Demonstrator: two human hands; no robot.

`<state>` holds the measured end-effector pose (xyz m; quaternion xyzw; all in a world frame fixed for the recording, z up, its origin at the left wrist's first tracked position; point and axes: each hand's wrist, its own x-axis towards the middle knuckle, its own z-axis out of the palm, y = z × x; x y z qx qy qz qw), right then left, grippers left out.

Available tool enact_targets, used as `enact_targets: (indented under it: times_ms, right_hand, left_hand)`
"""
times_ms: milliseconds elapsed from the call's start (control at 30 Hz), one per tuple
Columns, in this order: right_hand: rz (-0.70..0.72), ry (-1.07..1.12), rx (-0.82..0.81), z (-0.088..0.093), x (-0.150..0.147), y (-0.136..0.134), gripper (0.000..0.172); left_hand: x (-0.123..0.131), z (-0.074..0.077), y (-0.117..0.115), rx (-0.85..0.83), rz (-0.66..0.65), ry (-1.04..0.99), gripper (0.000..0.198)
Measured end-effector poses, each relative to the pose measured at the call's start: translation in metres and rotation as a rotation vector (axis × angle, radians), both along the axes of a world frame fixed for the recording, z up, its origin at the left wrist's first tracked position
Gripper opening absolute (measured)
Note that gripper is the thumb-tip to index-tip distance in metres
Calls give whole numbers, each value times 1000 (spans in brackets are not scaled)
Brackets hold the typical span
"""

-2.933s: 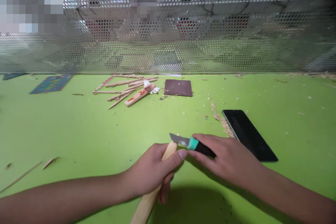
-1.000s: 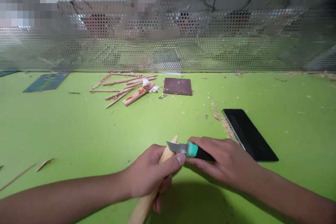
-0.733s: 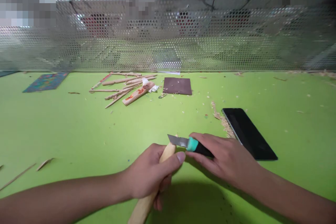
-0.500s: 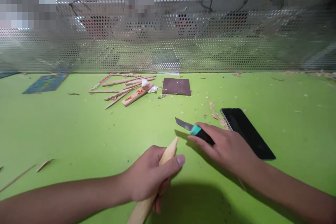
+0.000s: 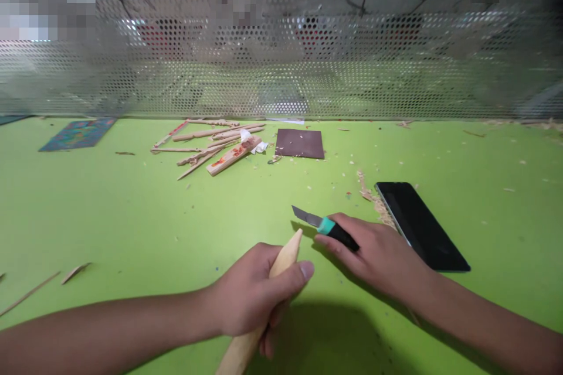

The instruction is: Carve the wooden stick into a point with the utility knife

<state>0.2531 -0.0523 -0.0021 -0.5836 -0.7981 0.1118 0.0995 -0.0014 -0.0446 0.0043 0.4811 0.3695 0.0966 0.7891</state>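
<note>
My left hand (image 5: 264,293) is wrapped round a pale wooden stick (image 5: 288,255), whose pointed tip sticks up past my thumb. The stick's lower end runs out of the bottom of the view. In my right hand (image 5: 373,249) is a utility knife (image 5: 338,233) with a black and teal handle. Its bare blade points left, just above and apart from the stick's tip. Part of the knife's handle is hidden in my palm. Beside my right hand lies a black smartphone (image 5: 420,222).
Several carved sticks (image 5: 206,143) and a stained wood strip (image 5: 233,155) lie farther back, near a brown sandpaper square (image 5: 299,143). Wood shavings (image 5: 373,199) litter the green table (image 5: 132,217). A patterned mat (image 5: 79,133) is at left. Perforated metal panel (image 5: 281,82) closes off the back.
My right hand has lowered the knife slightly, bringing its blade closer to the stick's tip. My left hand keeps its grip on the stick. The whole view has shifted a little.
</note>
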Motion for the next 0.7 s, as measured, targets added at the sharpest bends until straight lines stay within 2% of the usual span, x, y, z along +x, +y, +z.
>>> enact_targets:
  times_ms: [133,367,700]
  right_hand:
    - [13,-13,11,0,-1,1,55]
    - [20,143,-3,3,-5,-3,50]
    - [126,160,-22,2,-5,-9,46]
  left_hand:
    - [0,1,1,-19,1,-1,63]
    - [1,0,1,0,19,-15,63]
    - [3,-1,-1,132,77,-109,45]
